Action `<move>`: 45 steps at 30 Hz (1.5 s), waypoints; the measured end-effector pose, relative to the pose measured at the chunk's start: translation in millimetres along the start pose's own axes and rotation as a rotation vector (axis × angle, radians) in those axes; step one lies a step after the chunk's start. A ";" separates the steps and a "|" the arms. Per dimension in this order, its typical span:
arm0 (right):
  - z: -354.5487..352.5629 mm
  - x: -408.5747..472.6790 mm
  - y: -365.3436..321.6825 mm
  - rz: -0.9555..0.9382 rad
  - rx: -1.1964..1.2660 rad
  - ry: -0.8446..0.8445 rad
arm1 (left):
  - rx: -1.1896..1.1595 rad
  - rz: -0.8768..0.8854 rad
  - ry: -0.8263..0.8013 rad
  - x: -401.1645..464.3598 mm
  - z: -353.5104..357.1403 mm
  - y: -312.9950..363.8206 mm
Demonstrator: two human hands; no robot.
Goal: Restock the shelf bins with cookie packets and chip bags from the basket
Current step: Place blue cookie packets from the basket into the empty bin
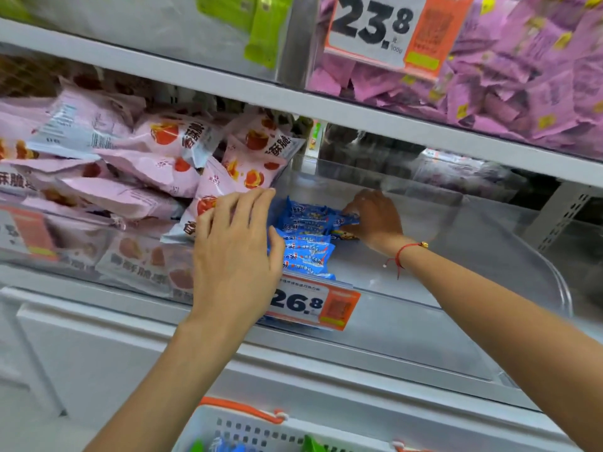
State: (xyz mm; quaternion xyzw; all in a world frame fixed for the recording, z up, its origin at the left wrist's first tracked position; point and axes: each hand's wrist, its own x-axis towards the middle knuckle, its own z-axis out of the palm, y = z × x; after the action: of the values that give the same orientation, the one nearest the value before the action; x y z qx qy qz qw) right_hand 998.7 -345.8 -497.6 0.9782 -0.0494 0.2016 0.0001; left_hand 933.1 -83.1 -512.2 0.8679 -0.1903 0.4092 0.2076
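Several blue cookie packets (pixel 308 243) lie in a row inside a clear plastic shelf bin (pixel 473 282). My right hand (pixel 375 216) reaches into the bin from the right, and its curled fingers pinch the far end of the blue packets. My left hand (pixel 235 252) rests with straight fingers against the near left side of the packets, at the divider between this bin and the left one. Pink chip bags (pixel 156 164) are heaped in the left bin. The white basket (pixel 248 432) with an orange handle shows at the bottom edge.
An orange and white price tag reading 26.8 (pixel 313 305) hangs on the bin's front. Above, another shelf carries a 23.8 tag (pixel 385 27) and a bin of purple packets (pixel 522 70). The right part of the clear bin holds nothing.
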 end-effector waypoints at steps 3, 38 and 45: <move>0.1 -3.3 2.1 -0.002 -0.028 -0.037 | 0.002 -0.007 0.009 -0.4 1.5 0.3; -78.6 -69.1 -21.5 0.001 0.382 -0.307 | 0.014 0.027 -0.091 -4.7 -5.9 -1.4; -118.6 -188.6 -36.8 -0.161 0.468 0.234 | -0.114 -0.025 0.085 -40.4 -54.9 40.7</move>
State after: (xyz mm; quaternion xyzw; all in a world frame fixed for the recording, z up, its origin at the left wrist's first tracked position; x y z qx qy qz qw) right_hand 783.2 -288.6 -462.3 0.9225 0.0769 0.3184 -0.2040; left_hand 854.2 -82.5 -504.0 0.8387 -0.1936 0.4317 0.2696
